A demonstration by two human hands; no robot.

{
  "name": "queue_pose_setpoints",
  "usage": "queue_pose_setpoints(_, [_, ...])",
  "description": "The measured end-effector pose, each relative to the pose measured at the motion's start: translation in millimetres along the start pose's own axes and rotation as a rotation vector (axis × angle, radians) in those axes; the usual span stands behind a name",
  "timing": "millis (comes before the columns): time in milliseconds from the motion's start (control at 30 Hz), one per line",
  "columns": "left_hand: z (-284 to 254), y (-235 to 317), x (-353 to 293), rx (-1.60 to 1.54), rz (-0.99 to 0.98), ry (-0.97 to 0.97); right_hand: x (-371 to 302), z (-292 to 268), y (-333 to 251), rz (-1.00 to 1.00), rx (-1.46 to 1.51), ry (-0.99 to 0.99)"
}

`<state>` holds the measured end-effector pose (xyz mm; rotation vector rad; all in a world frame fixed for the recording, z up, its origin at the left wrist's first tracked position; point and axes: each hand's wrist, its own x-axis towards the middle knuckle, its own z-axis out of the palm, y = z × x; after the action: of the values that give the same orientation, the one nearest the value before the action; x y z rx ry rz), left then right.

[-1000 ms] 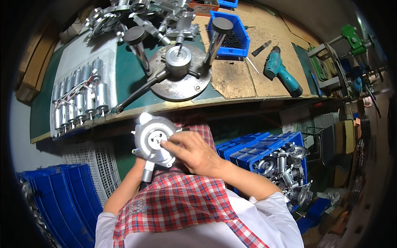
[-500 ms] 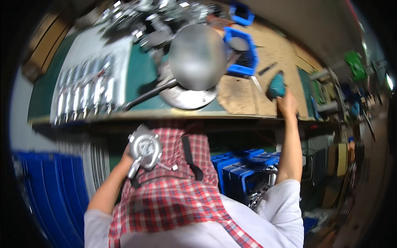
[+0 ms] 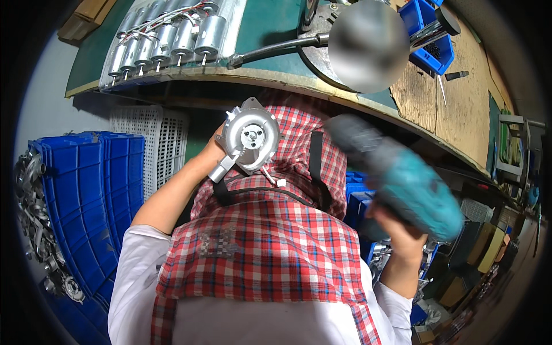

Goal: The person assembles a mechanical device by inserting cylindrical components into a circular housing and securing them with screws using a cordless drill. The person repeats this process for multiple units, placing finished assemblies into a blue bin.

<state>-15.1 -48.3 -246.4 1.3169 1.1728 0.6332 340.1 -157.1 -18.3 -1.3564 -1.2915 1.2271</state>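
Note:
In my left hand [image 3: 217, 145], over my lap, is a round silver metal blower housing [image 3: 251, 135]. Its open face is turned up, with a hub and small holes in the middle and a short outlet pipe at the lower left. A thin lead with a white connector [image 3: 280, 183] hangs from it. My right hand [image 3: 397, 227] grips a teal and black cordless drill [image 3: 408, 178] by the handle. The drill is blurred, raised off the bench, its black nose pointing up and left toward the housing but apart from it. Fingers of my left hand are mostly hidden behind the housing.
Several cylindrical motors [image 3: 210, 35] with wires lie at the bench's left. A round-topped press [image 3: 368, 46] with a black-gripped lever stands mid-bench, beside a blue bin [image 3: 428, 54] of small dark parts. Blue crates [image 3: 75, 190] and a white basket [image 3: 150, 146] stand at left below.
My right hand has lifted the drill off the bench and brought it back toward my lap. The view has shifted; the housing stays in my left hand.

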Motion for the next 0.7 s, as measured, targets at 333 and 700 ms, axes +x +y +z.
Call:
queue_pose_setpoints(333, [4.2, -12.3, -0.6, 0.004, 0.008, 0.002, -2.2, 32.6, 35.8, 0.106, -0.258, -0.168])
queue_pose_setpoints(700, [5.6, 35.1, -14.1, 0.215, 0.157, 0.041, 13.2, 28.8, 20.1, -0.106, -0.448, -0.286])
